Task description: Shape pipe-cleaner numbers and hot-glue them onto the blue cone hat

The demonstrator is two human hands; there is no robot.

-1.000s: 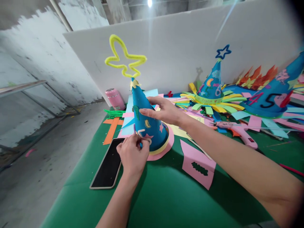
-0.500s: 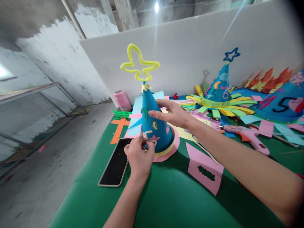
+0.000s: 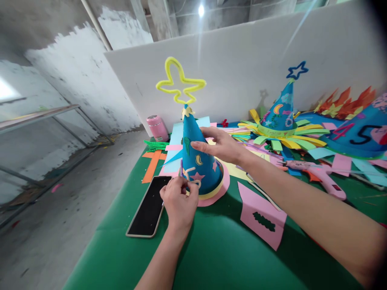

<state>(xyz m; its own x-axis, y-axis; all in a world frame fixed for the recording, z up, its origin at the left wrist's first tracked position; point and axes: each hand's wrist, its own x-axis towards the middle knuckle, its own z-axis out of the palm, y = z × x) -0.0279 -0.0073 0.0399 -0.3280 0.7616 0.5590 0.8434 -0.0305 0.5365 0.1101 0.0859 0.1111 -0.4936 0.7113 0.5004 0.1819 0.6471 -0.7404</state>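
Observation:
A blue paper cone hat (image 3: 203, 169) with a pink brim stands upright, bearing paper stars and a moon. A yellow pipe-cleaner star (image 3: 181, 82) tops it. My right hand (image 3: 222, 144) wraps around the hat's upper right side, thumb across the front. At the lower left of the cone, my left hand (image 3: 180, 201) is closed in a pinch on a cream, bent pipe cleaner (image 3: 195, 183), which lies against the hat. My fingers partly hide its shape. Beside the left hand lies a black-screened phone (image 3: 148, 209).
On the green table (image 3: 229, 257) lie a pink paper with a cutout (image 3: 260, 217), a pink glue gun (image 3: 317, 173) and orange strips (image 3: 152, 165). Behind stand a pink bottle (image 3: 157, 128) and a second cone hat (image 3: 279, 112). Another blue hat (image 3: 359, 133) is at right.
The view has shifted slightly, so everything sits a little further right. Slightly more of the cream pipe cleaner shows by my left fingers. Both hands keep their places on the hat.

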